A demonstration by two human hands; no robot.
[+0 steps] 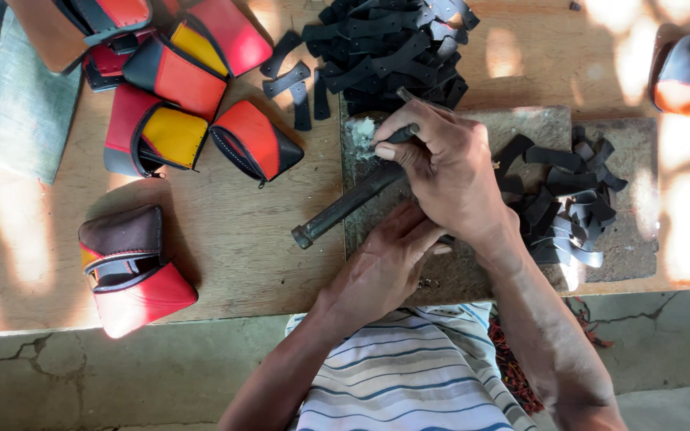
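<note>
My right hand (445, 172) is closed around a short dark punch-like tool (402, 133). Its tip rests at a white patch (362, 132) on the dark work slab (481, 275). My left hand (385, 267) lies flat on the slab just below, its fingers tucked under my right wrist; what it presses on is hidden. A dark metal rod (341, 209) lies slanted across the slab's left edge, with its upper end running under my right hand. Cut black strips (565, 195) are piled on the slab to the right of my hands.
A bigger heap of black strips (389, 48) sits at the back of the wooden table (241, 239). Red, yellow and black pouches (173, 120) lie at the left, and one (133, 267) rests near the front edge. Green cloth (17, 112) is far left, and another pouch (684, 76) far right.
</note>
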